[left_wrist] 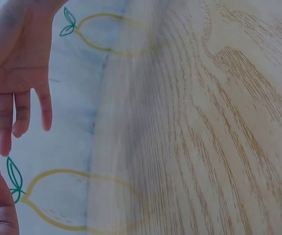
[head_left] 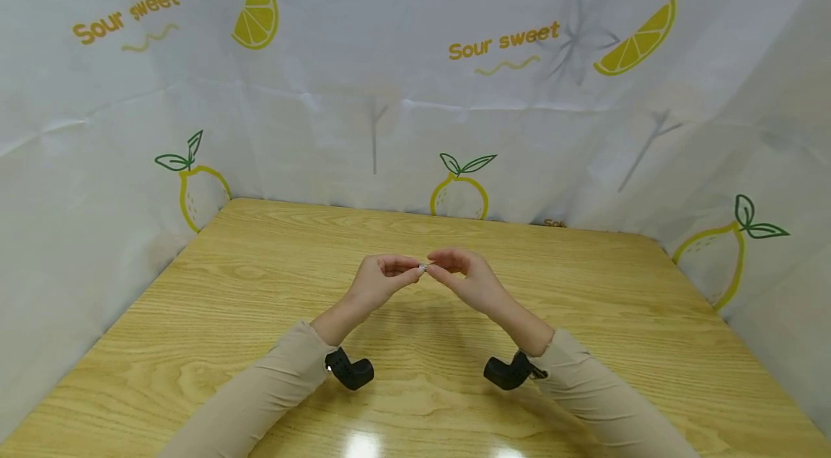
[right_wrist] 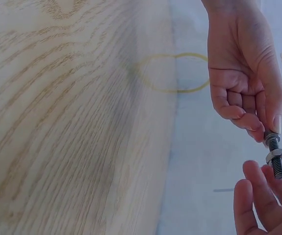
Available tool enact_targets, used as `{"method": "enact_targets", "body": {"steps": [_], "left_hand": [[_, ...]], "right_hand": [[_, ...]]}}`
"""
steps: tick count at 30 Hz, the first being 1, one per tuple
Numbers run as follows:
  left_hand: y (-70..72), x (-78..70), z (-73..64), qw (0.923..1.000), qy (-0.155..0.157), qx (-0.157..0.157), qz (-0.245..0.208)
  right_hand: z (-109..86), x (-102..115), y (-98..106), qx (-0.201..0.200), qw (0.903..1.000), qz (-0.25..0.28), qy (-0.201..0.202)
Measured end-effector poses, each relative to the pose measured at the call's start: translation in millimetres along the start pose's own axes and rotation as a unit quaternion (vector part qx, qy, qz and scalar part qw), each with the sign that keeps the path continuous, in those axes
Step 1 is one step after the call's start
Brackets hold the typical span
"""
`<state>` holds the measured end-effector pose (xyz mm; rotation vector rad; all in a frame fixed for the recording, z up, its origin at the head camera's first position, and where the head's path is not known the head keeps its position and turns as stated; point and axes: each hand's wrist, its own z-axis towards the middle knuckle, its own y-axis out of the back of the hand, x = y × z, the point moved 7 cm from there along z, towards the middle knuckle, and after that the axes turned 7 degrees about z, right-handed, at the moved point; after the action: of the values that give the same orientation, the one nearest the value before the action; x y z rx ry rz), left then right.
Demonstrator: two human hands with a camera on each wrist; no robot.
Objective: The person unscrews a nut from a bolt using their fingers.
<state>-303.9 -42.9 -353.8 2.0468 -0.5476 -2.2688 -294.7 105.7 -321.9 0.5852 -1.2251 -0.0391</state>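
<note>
Bolt (right_wrist: 276, 156) over table (head_left: 195, 342), cloth (head_left: 363, 25) behind

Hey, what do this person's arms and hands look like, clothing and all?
The left sleeve and right sleeve are long, beige and creased. Near each cuff sits a black, bent wrist device. The left hand and right hand are ungloved.

Bright, soft light, white glare on the near tabletop (head_left: 428, 407), faint shadows, hazy, bluish wrist views.

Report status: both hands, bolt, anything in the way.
Left hand pinches bolt by one end. Right hand open near threaded end, contact unclear. Nut partway along bolt. No obstruction visible.
</note>
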Motion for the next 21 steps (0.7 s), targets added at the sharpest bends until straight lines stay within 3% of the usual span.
{"method": "enact_targets", "body": {"steps": [5,8,12,21], "left_hand": [[-0.2,-1.2,-0.9,1.0,-0.003,0.001,0.006],[-0.1,-1.5,-0.8,1.0,-0.003,0.001,0.006],[-0.1,-2.1,-0.5,1.0,-0.006,-0.003,0.006],[-0.5,-1.9,-0.9,1.0,-0.002,-0.001,0.005]], "right_hand": [[0.1,-1.8,-1.7,0.02,0.9996,-0.021,-0.007],[-0.2,-1.6,-0.3,0.006,0.9996,-0.027,0.001],[0.0,-1.1,0.6,-0.006,0.9999,-0.01,0.008],[0.3,-2.8,-2.4,0.019,0.9998,-0.005,-0.008]]}}
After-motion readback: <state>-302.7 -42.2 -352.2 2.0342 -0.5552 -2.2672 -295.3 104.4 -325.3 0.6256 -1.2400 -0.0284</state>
